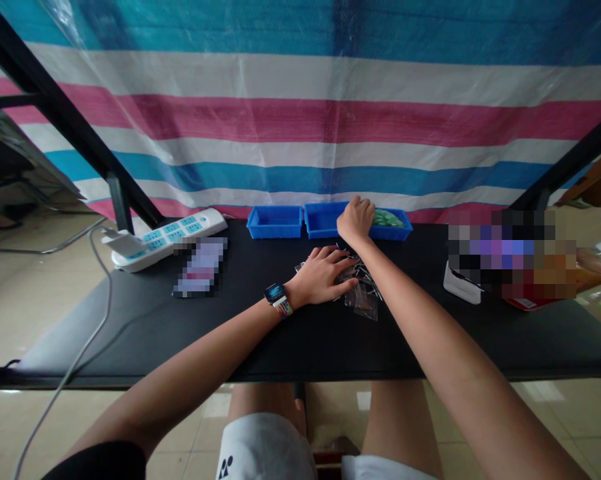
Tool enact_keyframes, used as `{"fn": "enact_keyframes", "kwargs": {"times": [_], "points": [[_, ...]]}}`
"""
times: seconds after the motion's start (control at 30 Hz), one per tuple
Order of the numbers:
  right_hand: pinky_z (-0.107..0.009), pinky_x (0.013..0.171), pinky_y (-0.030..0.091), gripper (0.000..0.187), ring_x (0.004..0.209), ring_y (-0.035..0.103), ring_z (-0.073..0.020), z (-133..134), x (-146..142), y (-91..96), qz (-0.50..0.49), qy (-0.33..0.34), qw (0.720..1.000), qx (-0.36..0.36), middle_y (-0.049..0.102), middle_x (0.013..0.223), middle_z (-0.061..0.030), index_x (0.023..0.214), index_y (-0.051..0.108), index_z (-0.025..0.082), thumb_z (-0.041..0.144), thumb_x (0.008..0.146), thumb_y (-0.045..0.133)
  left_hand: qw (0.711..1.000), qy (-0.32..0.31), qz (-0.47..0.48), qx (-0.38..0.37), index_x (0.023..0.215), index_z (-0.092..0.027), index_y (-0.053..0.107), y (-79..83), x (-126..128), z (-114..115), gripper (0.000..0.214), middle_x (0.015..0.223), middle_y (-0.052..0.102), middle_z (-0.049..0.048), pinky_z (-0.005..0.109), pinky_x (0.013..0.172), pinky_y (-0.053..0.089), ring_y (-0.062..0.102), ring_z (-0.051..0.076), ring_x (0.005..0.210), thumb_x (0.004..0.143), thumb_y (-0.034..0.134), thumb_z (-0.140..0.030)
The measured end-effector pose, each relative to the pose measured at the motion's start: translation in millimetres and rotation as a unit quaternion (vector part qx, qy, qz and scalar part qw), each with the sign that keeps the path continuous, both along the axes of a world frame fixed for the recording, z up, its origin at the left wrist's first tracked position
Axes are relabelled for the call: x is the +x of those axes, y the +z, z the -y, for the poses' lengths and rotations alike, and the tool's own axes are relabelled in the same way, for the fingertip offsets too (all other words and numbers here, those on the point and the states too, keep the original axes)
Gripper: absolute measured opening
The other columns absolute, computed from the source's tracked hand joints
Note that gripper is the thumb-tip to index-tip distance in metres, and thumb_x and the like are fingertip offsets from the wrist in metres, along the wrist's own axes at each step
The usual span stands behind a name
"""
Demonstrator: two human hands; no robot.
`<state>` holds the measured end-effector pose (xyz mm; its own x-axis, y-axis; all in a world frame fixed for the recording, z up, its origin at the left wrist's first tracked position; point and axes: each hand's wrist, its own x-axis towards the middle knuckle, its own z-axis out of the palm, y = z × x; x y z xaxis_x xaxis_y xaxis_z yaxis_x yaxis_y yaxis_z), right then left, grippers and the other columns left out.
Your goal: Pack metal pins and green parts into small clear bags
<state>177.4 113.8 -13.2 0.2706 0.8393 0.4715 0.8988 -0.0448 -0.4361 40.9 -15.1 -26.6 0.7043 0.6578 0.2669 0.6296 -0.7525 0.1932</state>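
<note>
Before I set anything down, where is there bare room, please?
The table is bare between the phone and watch, and at its front edge between the forearms. It is crowded around the left hand, with loose pieces and clear bags, and at the blue trays by the right hand.

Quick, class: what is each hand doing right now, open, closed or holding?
Left hand: open, fingers spread over the small pieces.
Right hand: fingers curled at the middle blue tray; grip cannot be told.
</note>
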Motion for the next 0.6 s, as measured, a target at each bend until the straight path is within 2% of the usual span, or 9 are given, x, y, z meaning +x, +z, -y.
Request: {"fn": "enact_keyframes", "kwargs": {"times": [0.07,0.13,0.23,0.3,0.37,0.6], "points": [[-0.058,0.108,0.041,0.039,0.130,0.051,-0.0429,5,-1,2.2,0.009,0.010,1.000,0.015,0.057,0.135,-0.0329,0.130,0.059,0.003,0.003,0.094,0.043,1.000,-0.003,-0.002,0.005,0.152,-0.024,0.062,0.4,0,0,0.061,0.155,0.062,0.0118,0.055,0.114,0.042,0.051,0.039,0.143,0.109,0.044,-0.063],[-0.059,0.111,0.039,0.040,0.132,0.049,-0.0421,12,0,5.6,0.026,0.055,0.997,0.038,0.056,0.138,-0.0310,0.131,0.061,0.005,0.003,0.094,0.044,1.000,-0.004,-0.004,0.008,0.152,-0.023,0.062,1.0,0,1,0.061,0.153,0.064,0.0119,0.054,0.113,0.043,0.052,0.038,0.141,0.109,0.043,-0.062],[-0.054,0.117,0.039,0.035,0.135,0.050,-0.0379,23,4,8.8,0.069,0.199,0.976,0.055,0.059,0.140,-0.0240,0.130,0.064,0.011,0.010,0.099,0.049,1.000,-0.003,-0.006,0.010,0.151,-0.023,0.063,1.5,0,1,0.060,0.150,0.065,0.0120,0.053,0.110,0.044,0.055,0.037,0.137,0.110,0.044,-0.062],[-0.048,0.116,0.043,0.031,0.132,0.055,-0.0338,30,6,8.3,0.099,0.312,0.945,0.030,0.065,0.136,-0.0185,0.130,0.066,0.015,0.016,0.102,0.053,1.000,0.000,-0.010,0.012,0.151,-0.023,0.063,1.3,1,2,0.059,0.150,0.064,0.0130,0.053,0.109,0.044,0.056,0.038,0.135,0.110,0.044,-0.061],[-0.045,0.115,0.046,0.031,0.128,0.059,-0.0314,33,6,6.1,0.120,0.381,0.917,-0.002,0.069,0.132,-0.0150,0.133,0.067,0.018,0.022,0.104,0.057,1.000,0.002,-0.013,0.013,0.150,-0.022,0.063,0.8,1,2,0.060,0.150,0.064,0.0145,0.054,0.109,0.044,0.056,0.038,0.133,0.110,0.043,-0.061],[-0.045,0.111,0.049,0.034,0.124,0.063,-0.0312,32,0,6.6,0.134,0.381,0.914,-0.037,0.072,0.130,-0.0137,0.136,0.067,0.018,0.021,0.103,0.063,1.000,0.000,-0.008,0.017,0.149,-0.022,0.064,0.4,1,4,0.059,0.148,0.066,0.0142,0.054,0.107,0.046,0.057,0.039,0.131,0.110,0.043,-0.060]]}}
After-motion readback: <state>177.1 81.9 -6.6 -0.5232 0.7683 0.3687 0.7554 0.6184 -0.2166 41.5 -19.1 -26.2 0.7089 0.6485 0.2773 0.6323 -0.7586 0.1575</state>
